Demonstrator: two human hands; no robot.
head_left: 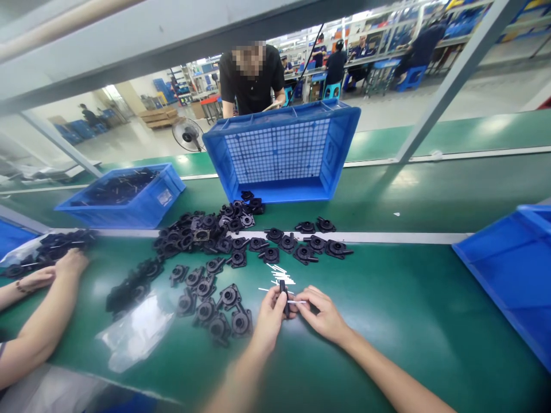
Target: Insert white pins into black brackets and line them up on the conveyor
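My left hand (272, 312) grips a black plastic housing (283, 292), held on edge above the green bench. In the fingers of my right hand (321, 312) is a thin white rod (296, 302), its left end at the middle of the housing; whether it sits inside a hole I cannot tell. Just beyond my hands lies a small pile of white rods (279, 274). Several black housings (206, 310) lie loose to the left of my hands, and more are heaped (185, 232) farther back.
An empty-looking blue crate (275, 192) stands tipped on its side at the back. Another blue crate (163, 198), full of black parts, is at left. A blue bin (508, 258) stands at right. A clear plastic bag (138, 332) lies near a co-worker's hands (71, 267). Another person (252, 86) stands opposite.
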